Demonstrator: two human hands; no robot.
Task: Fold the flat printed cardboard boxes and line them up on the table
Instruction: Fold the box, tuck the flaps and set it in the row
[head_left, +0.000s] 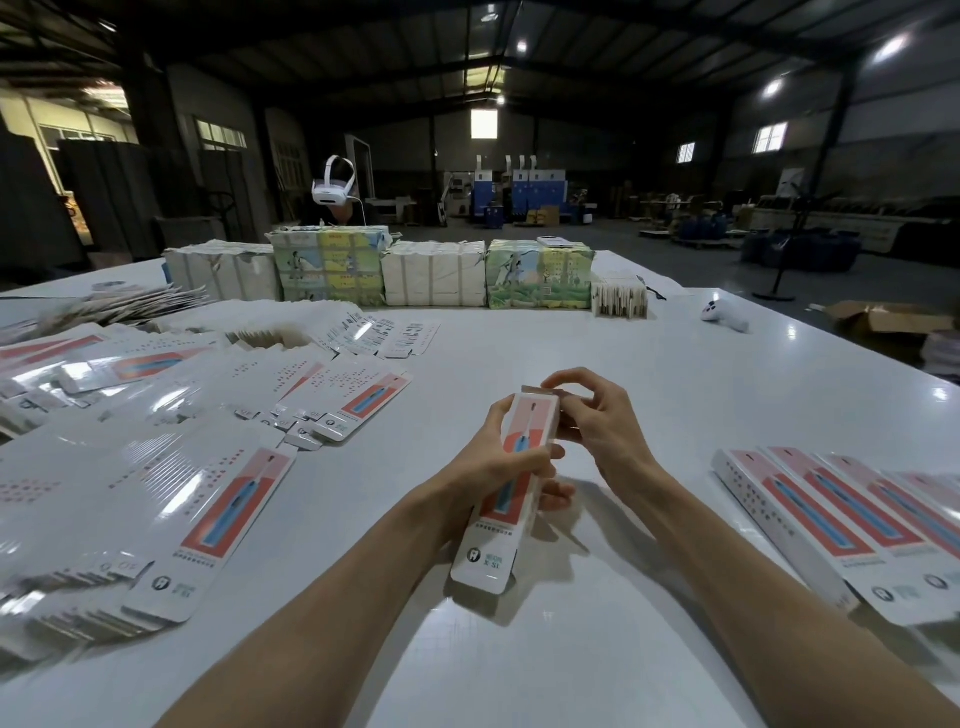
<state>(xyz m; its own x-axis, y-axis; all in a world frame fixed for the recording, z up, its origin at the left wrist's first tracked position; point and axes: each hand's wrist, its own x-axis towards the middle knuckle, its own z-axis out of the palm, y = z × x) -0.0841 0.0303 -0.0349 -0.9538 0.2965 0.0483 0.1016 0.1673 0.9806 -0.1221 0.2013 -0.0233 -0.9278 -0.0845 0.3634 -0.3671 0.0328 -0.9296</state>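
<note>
Above the glossy white table (597, 353), the left hand (498, 462) grips a long white-and-red printed cardboard box (511, 483) mid-length; the right hand (592, 415) pinches its far-end flap. The box's long axis points away, slightly rightward.

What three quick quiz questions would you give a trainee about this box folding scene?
1. True or false: the left hand grips the long white and red printed cardboard box.
2. On the white table, the row of folded boxes lies: A left, B right, C far edge?
3. Which end of the held box does the right hand pinch?
Key: 1 true; 2 B; 3 the far end.
</note>
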